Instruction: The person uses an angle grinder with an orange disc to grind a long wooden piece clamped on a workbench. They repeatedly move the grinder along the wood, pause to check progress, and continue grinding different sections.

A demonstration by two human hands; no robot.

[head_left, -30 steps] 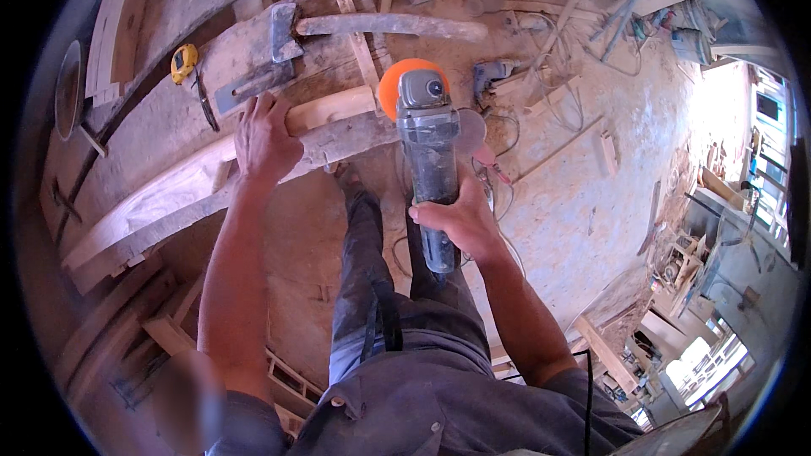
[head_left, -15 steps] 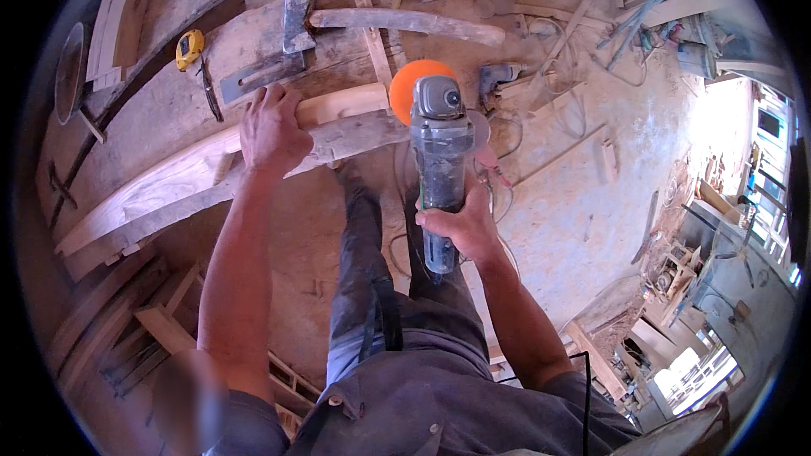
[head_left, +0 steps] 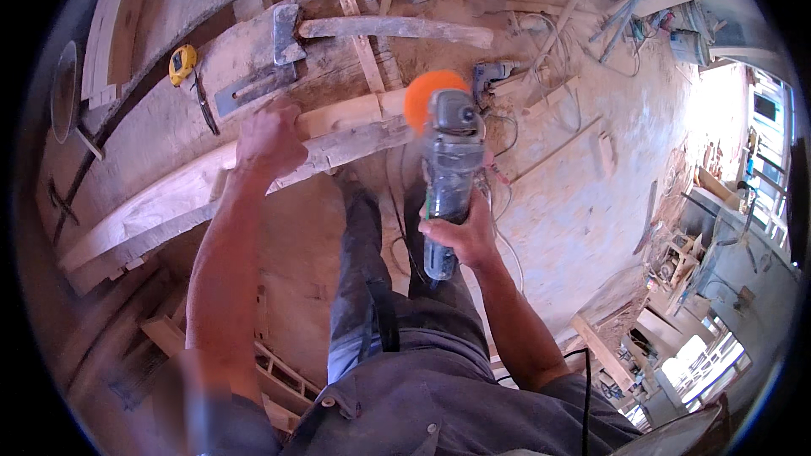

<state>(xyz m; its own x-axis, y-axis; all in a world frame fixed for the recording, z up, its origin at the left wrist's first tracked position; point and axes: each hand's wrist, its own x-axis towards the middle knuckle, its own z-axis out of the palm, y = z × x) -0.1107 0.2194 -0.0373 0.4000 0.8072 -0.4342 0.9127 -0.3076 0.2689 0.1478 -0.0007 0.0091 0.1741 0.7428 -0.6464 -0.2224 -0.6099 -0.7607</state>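
Note:
My right hand (head_left: 465, 235) is closed round the body of a grey angle grinder (head_left: 452, 169). An orange disc (head_left: 432, 97) on its head sits at the right end of a long, pale, curved piece of wood (head_left: 338, 116). My left hand (head_left: 269, 139) grips this wood from above, a good way left of the disc; its fingertips are partly hidden and blurred. The wood lies along the near edge of a rough timber bench (head_left: 139, 139). Behind my left hand lie a flat metal plate (head_left: 241, 95) and an axe (head_left: 287, 34) with a wooden handle.
A yellow tape measure (head_left: 182, 64) rests left of the plate. A power drill (head_left: 492, 74) and looping cables lie on the floor beyond the grinder. Blue-grey rods (head_left: 629, 8) stand at the far right. Timber offcuts (head_left: 601, 350) are piled at the lower right.
The grinder and my right hand have shifted a little to the right and nearer. My left hand stays on the wood. The whole view has shifted slightly.

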